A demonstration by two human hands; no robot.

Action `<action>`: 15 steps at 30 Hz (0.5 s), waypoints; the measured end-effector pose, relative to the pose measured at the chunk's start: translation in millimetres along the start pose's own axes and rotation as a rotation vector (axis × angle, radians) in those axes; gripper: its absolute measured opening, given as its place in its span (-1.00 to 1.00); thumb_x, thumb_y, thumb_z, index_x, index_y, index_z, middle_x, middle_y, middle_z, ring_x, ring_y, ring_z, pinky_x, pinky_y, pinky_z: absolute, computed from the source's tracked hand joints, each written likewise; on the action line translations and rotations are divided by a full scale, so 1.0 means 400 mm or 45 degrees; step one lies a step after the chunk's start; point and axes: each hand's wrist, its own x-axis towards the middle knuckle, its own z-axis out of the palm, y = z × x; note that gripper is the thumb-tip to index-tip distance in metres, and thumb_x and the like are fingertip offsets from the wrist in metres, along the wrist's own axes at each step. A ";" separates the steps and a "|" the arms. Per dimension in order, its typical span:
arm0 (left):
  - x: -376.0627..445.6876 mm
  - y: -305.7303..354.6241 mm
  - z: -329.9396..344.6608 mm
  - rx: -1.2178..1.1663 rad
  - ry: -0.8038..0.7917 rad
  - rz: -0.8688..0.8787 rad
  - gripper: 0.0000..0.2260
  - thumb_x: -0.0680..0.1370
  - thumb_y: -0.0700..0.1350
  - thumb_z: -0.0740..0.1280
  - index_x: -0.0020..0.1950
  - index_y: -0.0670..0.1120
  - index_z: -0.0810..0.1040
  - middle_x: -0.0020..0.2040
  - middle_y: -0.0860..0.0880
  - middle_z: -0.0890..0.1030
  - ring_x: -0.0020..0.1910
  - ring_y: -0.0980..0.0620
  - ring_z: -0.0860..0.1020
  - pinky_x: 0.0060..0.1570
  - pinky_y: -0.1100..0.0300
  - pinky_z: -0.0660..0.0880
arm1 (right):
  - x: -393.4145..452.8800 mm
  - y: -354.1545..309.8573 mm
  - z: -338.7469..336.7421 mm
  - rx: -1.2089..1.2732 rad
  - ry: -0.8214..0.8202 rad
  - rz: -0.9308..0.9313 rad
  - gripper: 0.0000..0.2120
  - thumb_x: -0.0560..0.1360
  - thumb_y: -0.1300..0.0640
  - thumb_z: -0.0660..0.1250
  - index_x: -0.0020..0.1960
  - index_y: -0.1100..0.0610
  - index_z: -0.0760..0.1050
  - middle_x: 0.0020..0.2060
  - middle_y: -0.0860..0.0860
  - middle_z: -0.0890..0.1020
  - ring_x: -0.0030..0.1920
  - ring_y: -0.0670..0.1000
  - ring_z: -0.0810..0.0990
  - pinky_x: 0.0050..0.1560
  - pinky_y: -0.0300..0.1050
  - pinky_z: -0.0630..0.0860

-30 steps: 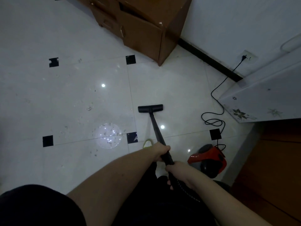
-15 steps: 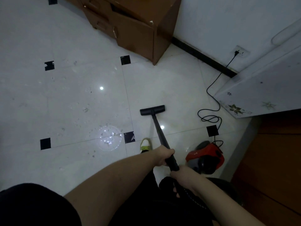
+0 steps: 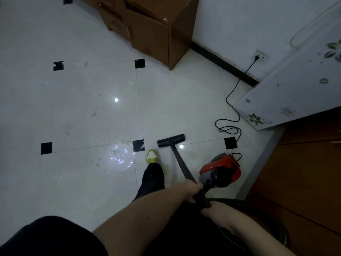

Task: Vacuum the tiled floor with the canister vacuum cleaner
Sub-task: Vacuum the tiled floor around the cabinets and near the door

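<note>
Now, both your left hand and right hand grip the wand; steer its nozzle left toward what look like crumbs.

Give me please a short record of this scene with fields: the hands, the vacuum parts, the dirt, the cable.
left hand: shut on the wand, farther down it
right hand: shut on the wand, nearer the body
wand: black, slants down to the floor head
floor head: flat on the tiled floor, right of the shoe
canister: red, right of the wand
debris: scattered left of the floor head
cable: plugged into the wall socket, coiled on the floor
</note>
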 end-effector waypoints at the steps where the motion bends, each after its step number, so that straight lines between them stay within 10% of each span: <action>1: -0.006 -0.005 0.004 -0.026 0.003 0.008 -0.84 0.59 -0.15 0.25 -0.16 -0.14 0.34 -0.25 -0.08 0.46 -0.29 0.01 0.51 -0.39 0.12 0.51 | -0.003 0.004 0.003 -0.039 0.003 -0.007 -0.68 0.49 0.11 0.21 0.16 0.21 0.55 -0.03 0.08 0.65 -0.09 0.02 0.55 -0.13 -0.16 0.40; 9: -0.010 -0.014 -0.095 -0.250 0.043 0.087 -0.84 0.61 -0.17 0.21 -0.17 -0.12 0.37 -0.25 -0.06 0.48 -0.33 0.04 0.50 -0.45 0.21 0.50 | 0.020 -0.081 0.023 -0.131 -0.022 -0.014 -0.80 0.52 0.18 0.18 -0.02 0.23 0.55 -0.17 0.14 0.66 -0.28 0.05 0.59 -0.26 -0.12 0.48; 15: -0.009 -0.023 -0.230 -0.569 -0.017 0.068 -0.81 0.60 -0.19 0.22 0.17 -0.25 0.40 -0.18 -0.14 0.51 -0.25 -0.05 0.54 -0.52 0.19 0.53 | 0.046 -0.193 0.047 -0.561 0.043 -0.123 -0.75 0.54 0.12 0.20 0.15 0.19 0.50 0.05 0.14 0.64 0.04 0.13 0.62 -0.01 -0.06 0.54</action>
